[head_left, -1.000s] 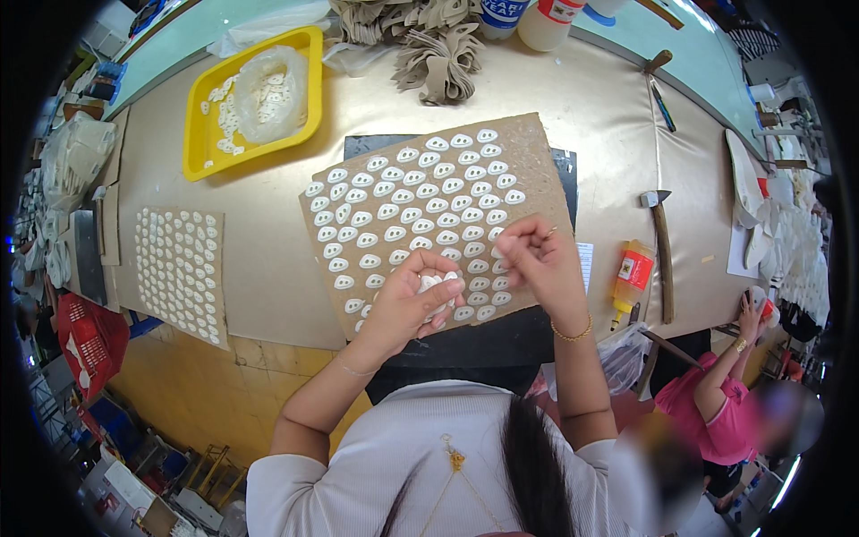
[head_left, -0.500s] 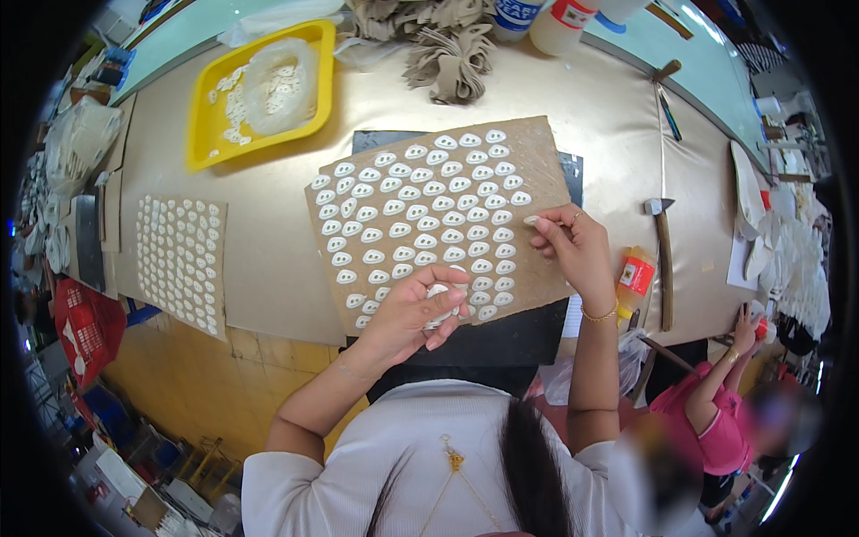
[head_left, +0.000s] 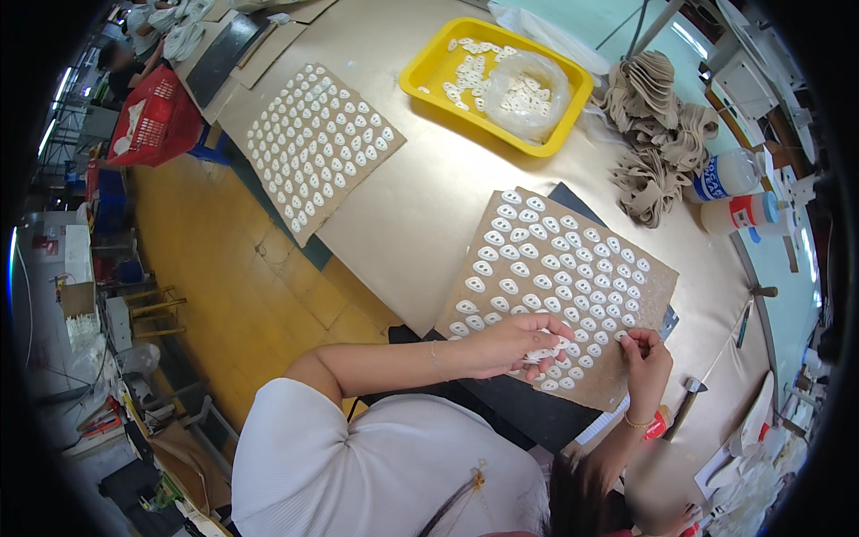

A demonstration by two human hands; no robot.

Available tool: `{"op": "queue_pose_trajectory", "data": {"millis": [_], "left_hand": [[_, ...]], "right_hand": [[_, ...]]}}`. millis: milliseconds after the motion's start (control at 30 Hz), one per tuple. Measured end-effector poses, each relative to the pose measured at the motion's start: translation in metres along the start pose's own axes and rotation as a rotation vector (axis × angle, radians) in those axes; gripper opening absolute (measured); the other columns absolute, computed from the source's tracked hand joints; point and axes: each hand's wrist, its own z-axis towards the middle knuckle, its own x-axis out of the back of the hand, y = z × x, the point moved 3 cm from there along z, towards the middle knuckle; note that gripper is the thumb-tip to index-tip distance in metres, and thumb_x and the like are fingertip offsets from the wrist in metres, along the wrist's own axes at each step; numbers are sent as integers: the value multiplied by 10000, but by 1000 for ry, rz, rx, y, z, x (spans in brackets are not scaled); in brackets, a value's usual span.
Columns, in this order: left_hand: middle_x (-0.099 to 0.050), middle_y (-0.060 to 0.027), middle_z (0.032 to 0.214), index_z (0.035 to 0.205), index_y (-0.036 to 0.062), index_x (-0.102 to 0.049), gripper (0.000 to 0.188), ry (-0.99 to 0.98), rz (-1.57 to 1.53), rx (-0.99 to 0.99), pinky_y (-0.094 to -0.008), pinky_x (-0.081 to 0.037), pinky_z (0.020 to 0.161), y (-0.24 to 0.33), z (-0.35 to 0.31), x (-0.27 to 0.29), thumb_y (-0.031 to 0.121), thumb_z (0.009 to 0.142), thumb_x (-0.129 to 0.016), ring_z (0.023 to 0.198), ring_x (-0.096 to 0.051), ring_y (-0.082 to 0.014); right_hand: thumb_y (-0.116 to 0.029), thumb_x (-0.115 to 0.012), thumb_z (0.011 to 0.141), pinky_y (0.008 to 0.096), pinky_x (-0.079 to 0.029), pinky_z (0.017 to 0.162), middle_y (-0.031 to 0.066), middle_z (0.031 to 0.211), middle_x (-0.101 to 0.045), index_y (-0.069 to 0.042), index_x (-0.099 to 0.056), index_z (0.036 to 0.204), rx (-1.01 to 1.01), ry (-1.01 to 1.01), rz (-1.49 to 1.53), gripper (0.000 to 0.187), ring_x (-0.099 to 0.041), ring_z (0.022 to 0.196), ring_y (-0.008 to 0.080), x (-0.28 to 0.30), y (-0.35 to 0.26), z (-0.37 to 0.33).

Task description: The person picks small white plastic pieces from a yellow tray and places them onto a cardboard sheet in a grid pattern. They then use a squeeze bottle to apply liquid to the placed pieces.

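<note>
Slightly toward 3 o'clock of the view's middle, a cardboard sheet (head_left: 659, 288) bears rows of white pieces (head_left: 542, 281). The left hand's (head_left: 517, 344) fingers curl around a loose clutch; the right hand's (head_left: 648, 362) pinch narrowly on one piece near the 4 o'clock edge. Gold tabletop (head_left: 438, 210) opens toward 11; yellow floor (head_left: 268, 277) lies at 9. At 12, a yellow tray (head_left: 474, 129) holds loose pieces and a filled clear bag (head_left: 537, 112).

Tally from my feed: 2 cardboard sheets (head_left: 658, 279), dozens of white pieces (head_left: 551, 262) on each.
Pieces too small and packed for me to give an exact number. I see 1 at the right hand's (head_left: 648, 362) fingertips, several bunched in the left hand (head_left: 519, 345), partly hidden. Also 1 yellow tray (head_left: 474, 125), 1 clear bag (head_left: 550, 76), 1 red basket (head_left: 170, 121), 1 hammer (head_left: 688, 397), at least 2 bottles (head_left: 727, 174).
</note>
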Motion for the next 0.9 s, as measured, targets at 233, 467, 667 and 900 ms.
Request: {"op": "queue_pose_trajectory", "data": {"millis": [233,467,667,900], "left_hand": [[-588,-103,882,1159,33,-509,276,41,104,0,-203,-416,481,1,4,1,140,913,-569,616,-514,-86],[-612,-125,848,997,37,-534,169,72,109,-25,-199,-390,442,0,4,1,126,880,-617,564,-506,-89],[-596,-112,830,989,10,-544,165,16,317,-79,-191,-378,439,-7,9,-2,131,893,-602,561,-503,-82],[-592,-104,872,1074,-1,-543,192,27,137,-18,-207,-417,494,-13,12,-7,123,928,-537,614,-522,-94]], "right_hand": [[-79,-693,712,353,-472,656,139,780,-586,-6,-612,804,228,162,-350,143,-589,707,278,3,-6,5],[-107,-722,733,284,-457,604,77,743,-571,-29,-591,863,116,297,-102,200,-567,656,175,5,-15,-16],[-98,-659,846,195,-475,628,15,786,-635,-10,-606,953,-112,-372,798,149,-571,694,45,-47,-25,-71],[-105,-649,849,214,-485,611,44,776,-642,5,-639,965,-142,-36,700,160,-601,681,83,-25,9,-53]]}}
